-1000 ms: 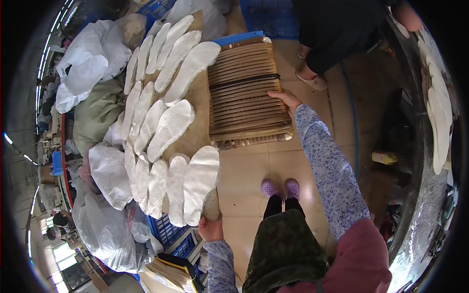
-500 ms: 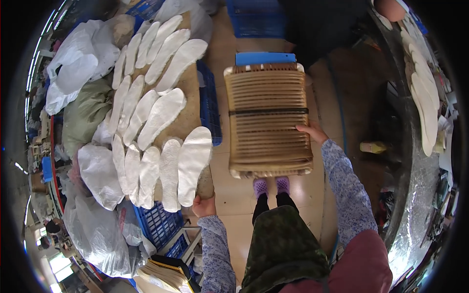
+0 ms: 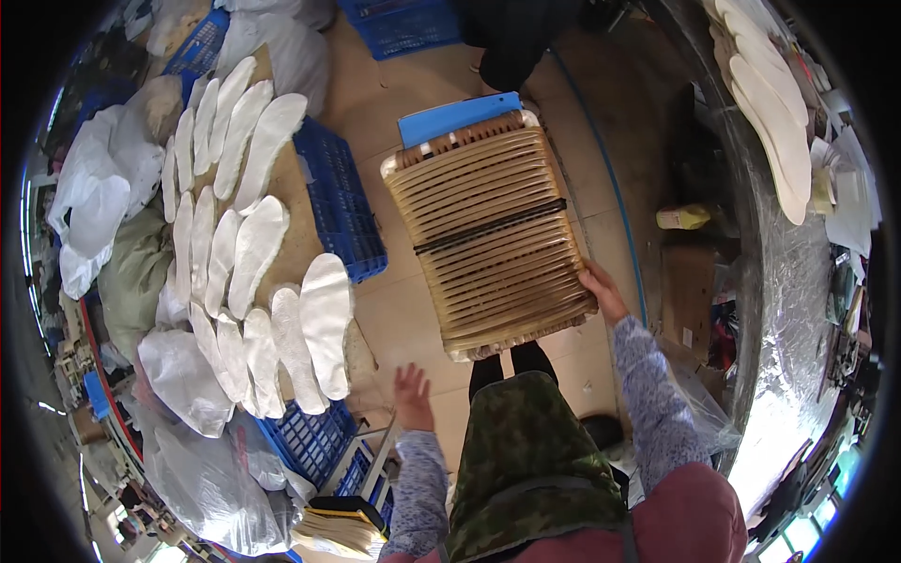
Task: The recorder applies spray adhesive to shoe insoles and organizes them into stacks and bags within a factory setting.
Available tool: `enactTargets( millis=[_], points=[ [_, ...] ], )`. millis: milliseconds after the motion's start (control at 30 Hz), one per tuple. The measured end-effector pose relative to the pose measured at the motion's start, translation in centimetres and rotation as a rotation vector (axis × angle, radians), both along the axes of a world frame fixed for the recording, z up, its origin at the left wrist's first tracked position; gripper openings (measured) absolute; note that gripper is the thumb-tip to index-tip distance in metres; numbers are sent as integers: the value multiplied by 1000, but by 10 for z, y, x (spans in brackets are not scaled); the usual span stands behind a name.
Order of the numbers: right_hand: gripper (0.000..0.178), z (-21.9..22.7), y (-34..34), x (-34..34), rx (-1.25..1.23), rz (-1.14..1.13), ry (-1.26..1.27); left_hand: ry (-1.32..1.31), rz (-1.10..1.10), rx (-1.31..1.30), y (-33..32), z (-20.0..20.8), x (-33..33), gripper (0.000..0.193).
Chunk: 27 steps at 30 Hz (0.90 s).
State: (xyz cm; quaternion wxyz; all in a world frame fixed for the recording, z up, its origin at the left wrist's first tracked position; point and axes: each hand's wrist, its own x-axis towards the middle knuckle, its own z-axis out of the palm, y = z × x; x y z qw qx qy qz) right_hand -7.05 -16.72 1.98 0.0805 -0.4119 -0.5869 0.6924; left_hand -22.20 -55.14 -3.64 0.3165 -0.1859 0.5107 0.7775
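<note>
A woven stool with tan strips and a black band across its seat stands in front of my legs, turned slightly. My right hand grips its right edge near the near corner; the fingers under the rim are partly hidden. My left hand is raised and empty, its fingers apart, just right of a tan board. White fleecy insoles lie on that board in three rows, and the hand touches none of them.
A blue panel shows at the stool's far end. Blue crates support the board. Plastic bags crowd the left. More insoles lie on the right-hand bench. Another person's dark-clothed leg is at the far side.
My left hand has let go of the board's near edge and opened. The stool has turned anticlockwise, with my right hand staying on its right edge. The whole view has shifted.
</note>
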Motion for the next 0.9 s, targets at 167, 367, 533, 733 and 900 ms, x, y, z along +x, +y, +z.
enactTargets(
  millis=[167,367,533,733,900],
  points=[
    [66,-40,-23,2,-122,-156,265,381,-134,-119,96,-10,-29,57],
    [63,-46,12,3,-434,-34,302,584,-224,24,201,37,-126,60],
    [71,-69,-79,47,-859,-399,670,611,-190,-85,216,11,-213,60],
    [79,-55,-175,3,-936,-269,611,1438,-568,-584,338,61,-304,44],
    [48,-82,-185,-60,-1130,-579,767,1301,-1071,-919,418,76,-339,54]
  ],
)
